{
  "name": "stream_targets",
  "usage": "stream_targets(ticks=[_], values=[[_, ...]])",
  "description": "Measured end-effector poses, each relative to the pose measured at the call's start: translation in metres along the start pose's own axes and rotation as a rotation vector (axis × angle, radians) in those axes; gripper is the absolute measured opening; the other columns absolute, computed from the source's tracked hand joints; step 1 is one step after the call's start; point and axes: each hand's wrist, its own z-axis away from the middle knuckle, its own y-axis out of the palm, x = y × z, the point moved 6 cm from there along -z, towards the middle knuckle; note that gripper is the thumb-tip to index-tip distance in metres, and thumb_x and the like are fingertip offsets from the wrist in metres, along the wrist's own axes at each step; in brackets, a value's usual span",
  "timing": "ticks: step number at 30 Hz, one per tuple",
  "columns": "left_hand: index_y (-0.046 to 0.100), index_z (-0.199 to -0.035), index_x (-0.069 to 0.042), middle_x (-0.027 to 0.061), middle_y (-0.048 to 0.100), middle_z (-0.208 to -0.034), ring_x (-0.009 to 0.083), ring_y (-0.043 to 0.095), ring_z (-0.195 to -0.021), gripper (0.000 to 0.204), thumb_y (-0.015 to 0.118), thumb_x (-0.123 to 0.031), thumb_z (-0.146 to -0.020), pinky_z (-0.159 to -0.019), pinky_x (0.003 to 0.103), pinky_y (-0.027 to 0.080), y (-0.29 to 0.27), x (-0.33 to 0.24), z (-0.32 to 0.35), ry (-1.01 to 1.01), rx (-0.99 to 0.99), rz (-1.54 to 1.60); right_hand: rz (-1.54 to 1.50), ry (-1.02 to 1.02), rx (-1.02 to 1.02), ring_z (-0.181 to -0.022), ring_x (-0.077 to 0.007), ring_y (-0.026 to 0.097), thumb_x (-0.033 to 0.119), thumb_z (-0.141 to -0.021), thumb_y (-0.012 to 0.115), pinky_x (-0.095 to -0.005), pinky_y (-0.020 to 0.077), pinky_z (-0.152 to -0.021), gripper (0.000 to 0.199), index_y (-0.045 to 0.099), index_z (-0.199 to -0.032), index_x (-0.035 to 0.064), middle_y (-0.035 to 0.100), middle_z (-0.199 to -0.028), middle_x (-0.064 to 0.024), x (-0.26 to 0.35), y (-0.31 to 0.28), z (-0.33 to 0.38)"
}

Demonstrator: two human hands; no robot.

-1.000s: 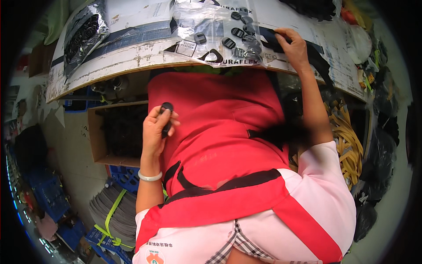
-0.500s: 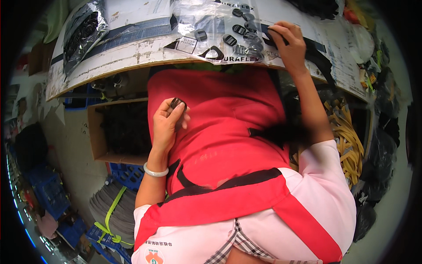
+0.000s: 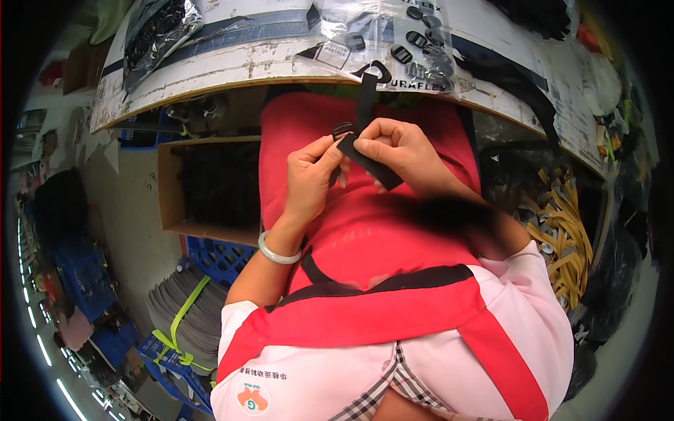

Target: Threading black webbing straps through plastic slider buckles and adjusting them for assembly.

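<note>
Nearest, the pale shirt [image 3: 316,375] bears dark characters [image 3: 264,373] and an orange emblem [image 3: 253,397]. Over the red apron [image 3: 365,316], the left hand [image 3: 307,179] pinches a small black buckle [image 3: 342,128], fingers closed; the right hand [image 3: 411,158], come from the worktable [image 3: 210,67], tightly pinches a black strap [image 3: 380,171] just beside it, bringing both pieces together. Beyond, bold lettering [image 3: 419,85] marks the clear bag [image 3: 379,43].

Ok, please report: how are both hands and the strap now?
Left hand pinching black buckle. Right hand gripping black strap beside it; threaded or not, unclear. Transparent bag lies beyond, on table.
</note>
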Motion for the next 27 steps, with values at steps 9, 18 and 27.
stream_targets(ticks=[9, 18, 27], values=[[0.068, -0.100, 0.002, 0.0040, 0.057, -0.072, 0.0104, 0.052, -0.060, 0.015, 0.066, -0.002, -0.086, -0.054, 0.025, 0.041, 0.002, -0.017, 0.002, 0.404, -0.134, -0.615, -0.391, -0.008, -0.100, -0.051, -0.0091, 0.057, 0.020, -0.094, 0.060, -0.0227, 0.0492, -0.046, 0.018, 0.056, -0.094, 0.0027, 0.060, -0.070, -0.0046, -0.021, 0.006, -0.014], [0.068, -0.103, 0.000, 0.0073, 0.058, -0.072, 0.0144, 0.054, -0.059, 0.020, 0.066, 0.002, -0.083, -0.053, 0.027, 0.043, 0.009, -0.029, 0.005, 0.638, -0.183, -0.870, -0.391, -0.078, -0.215, -0.054, -0.0075, 0.055, 0.018, -0.096, 0.058, -0.0221, 0.0485, -0.050, 0.016, 0.054, -0.101, 0.0034, 0.059, -0.072, -0.0031, -0.024, 0.007, -0.014], [0.066, -0.097, 0.002, 0.0095, 0.058, -0.076, 0.0169, 0.057, -0.060, 0.015, 0.065, 0.005, -0.082, -0.053, 0.028, 0.045, 0.012, -0.018, 0.006, 0.631, -0.093, -0.860, -0.439, -0.160, -0.139, -0.057, -0.0077, 0.057, 0.018, -0.097, 0.058, -0.0221, 0.0503, -0.050, 0.023, 0.051, -0.112, 0.0022, 0.061, -0.075, -0.0045, -0.028, 0.002, -0.019]])
